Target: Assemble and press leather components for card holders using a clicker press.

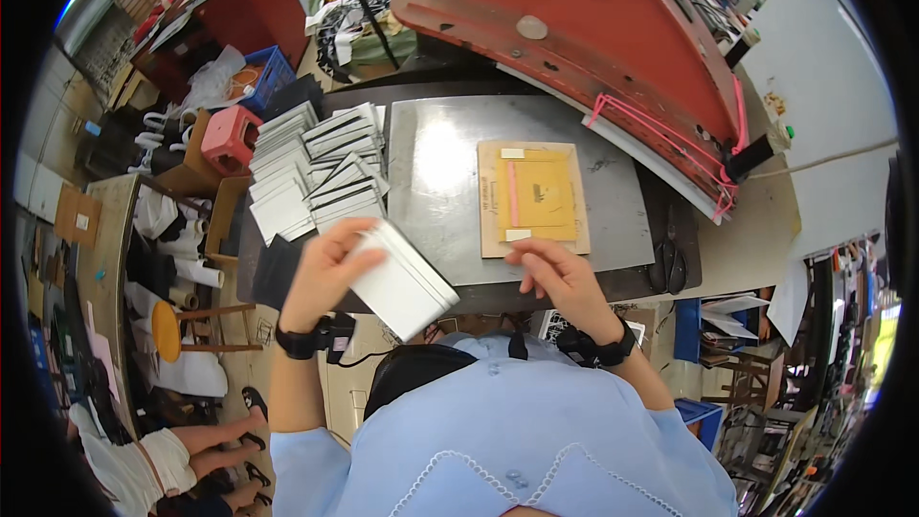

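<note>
Left hand (335, 266) pinching flat white work (407, 287) at one end, over the worktop's (686, 230) near edge, apparently keeping its face clear! Right hand (560, 278) loosely open beside 1 yellow-faced board (533, 196); white stacks (287, 172) line the left edge, presumably for reach.

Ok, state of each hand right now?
Left hand: closed, holding white, dark-edged panels.
Right hand: open, loosely curled, nothing visible in it, by the yellow-faced board; contact can't be told.

Metal plate (433, 201) smooth, glossy; wooden board (489, 220) matt; panel (402, 289) smooth; stool (230, 140) plastic.
</note>
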A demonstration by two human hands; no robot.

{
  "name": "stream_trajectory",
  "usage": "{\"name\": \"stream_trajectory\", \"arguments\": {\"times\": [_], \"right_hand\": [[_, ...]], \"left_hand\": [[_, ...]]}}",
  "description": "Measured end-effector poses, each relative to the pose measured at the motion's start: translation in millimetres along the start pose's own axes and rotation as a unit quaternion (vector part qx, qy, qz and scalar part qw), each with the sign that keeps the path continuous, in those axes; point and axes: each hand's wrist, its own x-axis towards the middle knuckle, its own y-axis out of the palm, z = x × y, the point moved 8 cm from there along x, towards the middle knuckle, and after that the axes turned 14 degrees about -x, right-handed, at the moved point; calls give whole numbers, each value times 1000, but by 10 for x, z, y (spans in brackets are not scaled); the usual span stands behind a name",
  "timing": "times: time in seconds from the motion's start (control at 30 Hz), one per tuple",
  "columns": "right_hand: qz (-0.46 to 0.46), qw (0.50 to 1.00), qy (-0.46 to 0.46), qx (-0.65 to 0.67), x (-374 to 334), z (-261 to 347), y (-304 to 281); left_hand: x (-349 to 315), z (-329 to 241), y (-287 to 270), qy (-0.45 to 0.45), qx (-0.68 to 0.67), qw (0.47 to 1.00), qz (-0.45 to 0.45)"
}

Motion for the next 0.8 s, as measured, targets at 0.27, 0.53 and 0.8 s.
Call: {"name": "stream_trajectory", "arguments": {"times": [0.27, 0.53, 0.8], "right_hand": [[52, 997, 2, -50, 47, -127, -232], [-119, 992, 25, 41, 496, -519, -942], [-155, 985, -17, -70, 691, -496, -981]], "left_hand": [[625, 196, 1231, 9, 28, 990, 139], [992, 234, 1261, 189, 287, 934, 93], [1002, 236, 1487, 259, 324, 901, 126]]}}
